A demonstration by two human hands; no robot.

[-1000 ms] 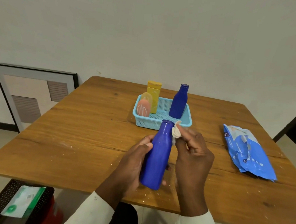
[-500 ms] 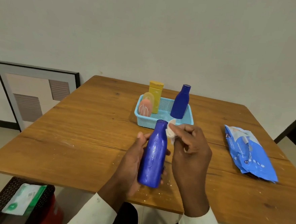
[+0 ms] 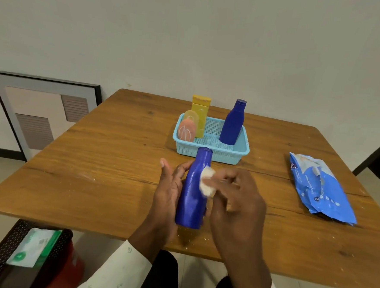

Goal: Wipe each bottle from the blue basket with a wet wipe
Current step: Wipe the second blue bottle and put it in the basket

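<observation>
Holding a blue bottle tilted above the table, the left hand has its grip wrapped round the body, while the right hand pinches a wadded wet wipe against the neck. Behind them the blue basket holds another blue bottle, a yellow bottle and a pink-orange bottle. To the right lies a wipes pack.

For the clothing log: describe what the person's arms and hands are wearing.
Both hands, the left hand and the right hand, are bare: no gloves, rings or watch visible. Both forearms end in a white long sleeve, cuffed at the wrist, with small dark printed marks scattered over the left one.
</observation>
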